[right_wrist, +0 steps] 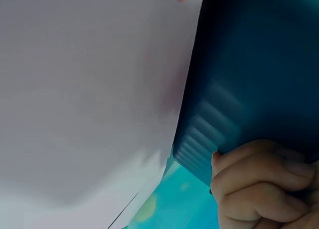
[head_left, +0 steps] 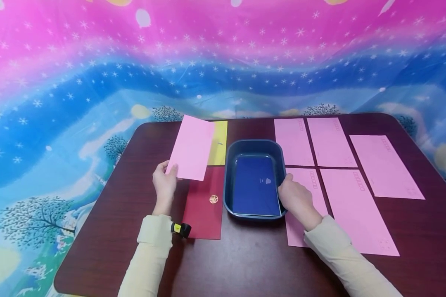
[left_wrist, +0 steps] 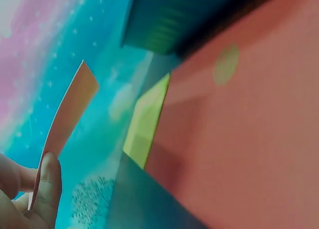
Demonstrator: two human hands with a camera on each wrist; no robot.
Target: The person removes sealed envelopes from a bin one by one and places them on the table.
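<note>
Fingers (left_wrist: 21, 179) and thumb (left_wrist: 50, 176) astride pink paper (head_left: 193, 148)

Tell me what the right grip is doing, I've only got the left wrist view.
Observer: The right grip holds the right side of the dark blue tray.
Operator: I only see the outside of that. Anything in it?
Observer: Yes, a flat dark blue item with a small pale emblem lies inside; can't tell whether it's a booklet or an envelope.
Operator: And past it, to the right?
Observer: Five pink envelopes lie on the table there.
</note>
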